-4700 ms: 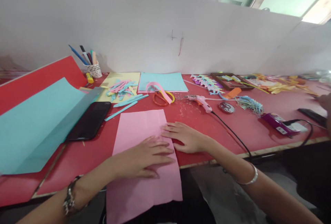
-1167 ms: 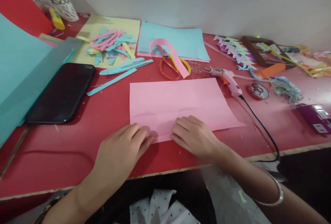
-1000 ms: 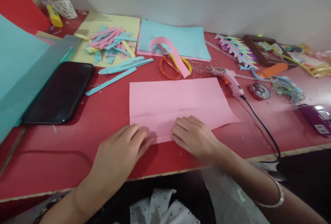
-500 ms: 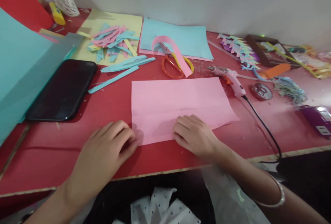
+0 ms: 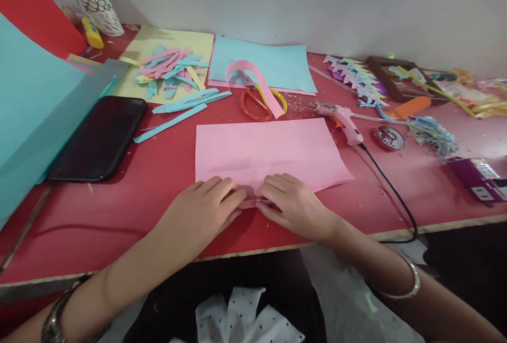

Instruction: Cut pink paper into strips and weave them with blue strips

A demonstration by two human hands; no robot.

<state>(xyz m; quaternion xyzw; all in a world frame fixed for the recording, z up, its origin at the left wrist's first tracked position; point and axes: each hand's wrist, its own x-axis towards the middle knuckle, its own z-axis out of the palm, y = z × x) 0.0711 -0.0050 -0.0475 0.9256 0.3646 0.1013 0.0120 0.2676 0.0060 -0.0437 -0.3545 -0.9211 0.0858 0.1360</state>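
Observation:
A sheet of pink paper (image 5: 265, 147) lies in front of me on the red table (image 5: 166, 166), its near edge lifted and turned up. My left hand (image 5: 216, 197) pinches that edge left of the middle, thumb underneath and fingers on top. Close beside it, my right hand (image 5: 287, 200) grips the same edge with thumb and fingers. A narrow folded strip of the paper shows between the two hands. Beyond the sheet lie scissors (image 5: 253, 113) with red and yellow handles, partly covered by a curled pink paper strip (image 5: 273, 102).
A pink glue gun (image 5: 350, 129) with a black cord lies right of the sheet, near a small round dish (image 5: 389, 138). At left is a black phone (image 5: 99, 139). Blue strips (image 5: 174, 121), a heap of cut strips (image 5: 170, 68) and blue paper (image 5: 273, 57) lie behind.
My left hand has moved right, from the sheet's left corner to beside my right hand. The near edge of the pink paper is now turned up between both hands.

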